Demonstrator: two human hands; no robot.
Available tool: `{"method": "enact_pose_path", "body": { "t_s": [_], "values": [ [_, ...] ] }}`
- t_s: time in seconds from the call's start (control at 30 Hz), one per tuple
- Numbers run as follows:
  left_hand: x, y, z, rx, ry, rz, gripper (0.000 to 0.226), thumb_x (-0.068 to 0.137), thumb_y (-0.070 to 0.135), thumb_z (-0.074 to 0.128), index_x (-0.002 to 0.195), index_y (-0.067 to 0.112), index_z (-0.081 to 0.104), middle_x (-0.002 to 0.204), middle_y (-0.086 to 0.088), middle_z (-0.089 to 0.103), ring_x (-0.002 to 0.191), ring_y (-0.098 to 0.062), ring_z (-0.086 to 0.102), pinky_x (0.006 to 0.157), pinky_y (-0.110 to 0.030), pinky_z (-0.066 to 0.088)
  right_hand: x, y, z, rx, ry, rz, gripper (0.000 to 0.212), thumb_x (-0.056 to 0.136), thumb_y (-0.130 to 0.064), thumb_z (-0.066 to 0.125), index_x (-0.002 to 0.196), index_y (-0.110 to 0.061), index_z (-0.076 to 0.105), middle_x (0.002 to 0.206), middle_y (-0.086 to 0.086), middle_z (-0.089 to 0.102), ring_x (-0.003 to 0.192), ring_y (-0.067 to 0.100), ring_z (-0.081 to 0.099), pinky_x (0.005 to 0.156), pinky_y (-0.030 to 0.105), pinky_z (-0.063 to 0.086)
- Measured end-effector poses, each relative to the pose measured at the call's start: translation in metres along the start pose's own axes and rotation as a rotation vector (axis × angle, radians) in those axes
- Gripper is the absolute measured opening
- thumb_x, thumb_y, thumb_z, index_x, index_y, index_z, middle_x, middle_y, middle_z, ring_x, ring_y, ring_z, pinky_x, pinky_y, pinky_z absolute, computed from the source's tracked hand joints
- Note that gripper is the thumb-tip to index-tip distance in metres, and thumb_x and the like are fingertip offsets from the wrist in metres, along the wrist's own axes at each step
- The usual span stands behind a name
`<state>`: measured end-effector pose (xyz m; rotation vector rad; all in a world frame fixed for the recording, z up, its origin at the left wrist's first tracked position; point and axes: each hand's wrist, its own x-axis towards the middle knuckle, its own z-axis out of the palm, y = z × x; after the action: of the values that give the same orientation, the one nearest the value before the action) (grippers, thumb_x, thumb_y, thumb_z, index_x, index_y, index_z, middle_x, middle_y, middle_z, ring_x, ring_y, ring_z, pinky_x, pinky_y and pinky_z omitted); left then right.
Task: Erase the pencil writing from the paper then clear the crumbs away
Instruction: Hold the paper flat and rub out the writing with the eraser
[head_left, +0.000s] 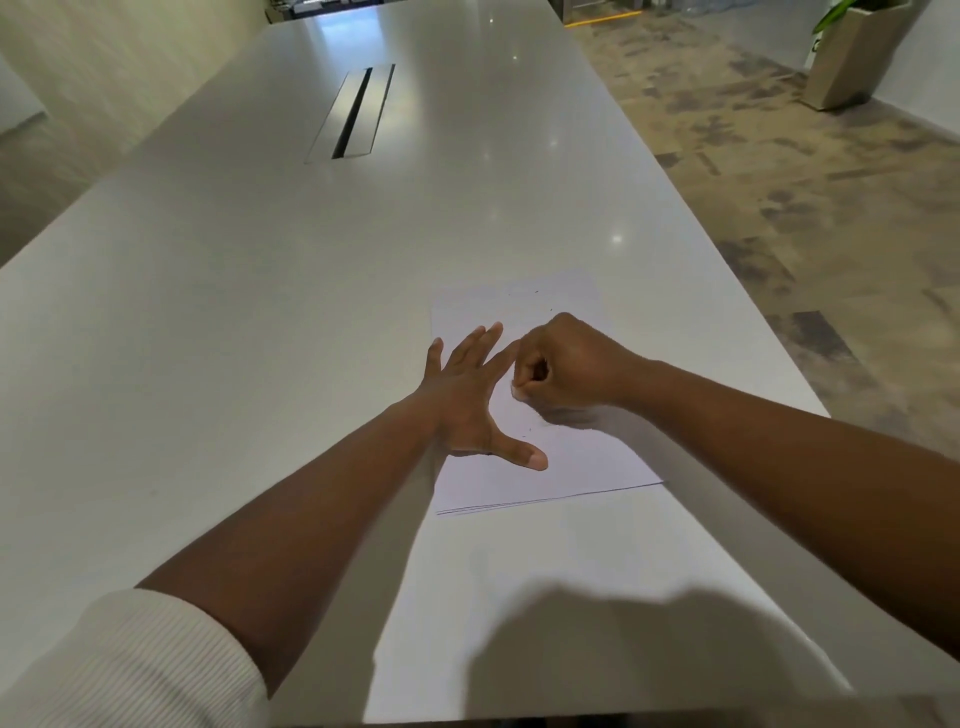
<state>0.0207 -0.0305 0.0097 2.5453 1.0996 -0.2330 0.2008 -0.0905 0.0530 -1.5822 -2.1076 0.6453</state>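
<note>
- left hand (470, 395) flat, fingers spread, pinning paper (571, 467)
- right hand (563, 364) curled around eraser (517, 391)
- crumbs (527, 430) at 6 o'clock could smear; hard rubbing might crease it

My view: 2 bare forearms, 2 bare hands, left hand (470, 400), right hand (566, 366). I see cream ribbed-knit sleeve (135, 660) pushed up left arm near elbow. Right sleeve out of frame. No rings or watch, as far as blur allows.

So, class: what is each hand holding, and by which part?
The right hand pinches a small pale eraser, mostly hidden. The left hand holds nothing; it presses flat on the white paper sheet.
</note>
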Motion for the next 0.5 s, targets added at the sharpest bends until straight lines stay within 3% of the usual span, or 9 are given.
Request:
{"method": "enact_pose_path", "body": {
  "t_s": [0.07, 0.13, 0.2, 0.27, 0.33, 0.5],
  "values": [
    [0.001, -0.001, 0.0, -0.005, 0.002, -0.001, 0.154, 0.033, 0.109, 0.051, 0.16, 0.045, -0.008, 0.17, 0.008, -0.025, 0.151, -0.007, -0.032, 0.121, -0.056, -0.021, 0.005, -0.004, 0.01, -0.04, 0.092, 0.008, 0.012, 0.081, -0.009, 0.065, 0.071, -0.008, 0.072, 0.07, 0.004, 0.068, 0.065, 0.019, 0.063, 0.067, 0.036, 0.053],
    [0.001, -0.002, 0.001, 0.002, 0.0, 0.005, 0.157, 0.028, 0.112, 0.044, 0.162, 0.043, 0.002, 0.17, 0.008, -0.024, 0.151, -0.006, -0.032, 0.121, -0.055, -0.021, 0.005, -0.009, 0.02, -0.024, 0.094, 0.001, 0.012, 0.081, -0.008, 0.064, 0.073, -0.007, 0.073, 0.074, 0.005, 0.069, 0.068, 0.021, 0.063, 0.068, 0.038, 0.053],
    [0.001, -0.001, 0.001, -0.015, 0.003, 0.012, 0.158, 0.024, 0.113, 0.041, 0.162, 0.044, 0.006, 0.17, 0.008, -0.024, 0.151, -0.006, -0.032, 0.121, -0.055, -0.02, -0.002, -0.011, 0.023, 0.04, 0.024, -0.008, 0.012, 0.078, -0.006, 0.066, 0.068, -0.008, 0.072, 0.072, 0.0, 0.071, 0.067, 0.016, 0.065, 0.065, 0.031, 0.052],
    [0.0, 0.0, 0.001, -0.045, 0.008, 0.009, 0.158, 0.025, 0.112, 0.044, 0.161, 0.047, -0.001, 0.17, 0.009, -0.023, 0.151, -0.006, -0.031, 0.122, -0.056, -0.02, -0.008, -0.009, 0.016, 0.073, -0.054, -0.025, 0.013, 0.076, -0.006, 0.072, 0.064, -0.013, 0.072, 0.065, -0.009, 0.069, 0.064, 0.006, 0.064, 0.06, 0.012, 0.044],
    [-0.001, 0.0, -0.001, -0.032, 0.009, 0.003, 0.156, 0.03, 0.109, 0.051, 0.16, 0.047, -0.008, 0.17, 0.009, -0.023, 0.152, -0.007, -0.03, 0.122, -0.056, -0.02, -0.007, -0.003, 0.005, 0.04, -0.068, -0.008, 0.012, 0.075, -0.008, 0.075, 0.066, -0.016, 0.073, 0.067, -0.009, 0.07, 0.066, 0.004, 0.064, 0.061, 0.007, 0.042],
    [-0.002, 0.001, 0.0, -0.008, 0.015, 0.003, 0.152, 0.039, 0.105, 0.057, 0.16, 0.045, -0.011, 0.17, 0.009, -0.023, 0.152, -0.008, -0.03, 0.121, -0.057, -0.021, -0.005, 0.015, -0.012, 0.015, 0.093, 0.088, 0.004, 0.076, -0.01, 0.076, 0.072, -0.011, 0.076, 0.075, -0.001, 0.072, 0.069, 0.013, 0.066, 0.067, 0.026, 0.053]
  ]
}}
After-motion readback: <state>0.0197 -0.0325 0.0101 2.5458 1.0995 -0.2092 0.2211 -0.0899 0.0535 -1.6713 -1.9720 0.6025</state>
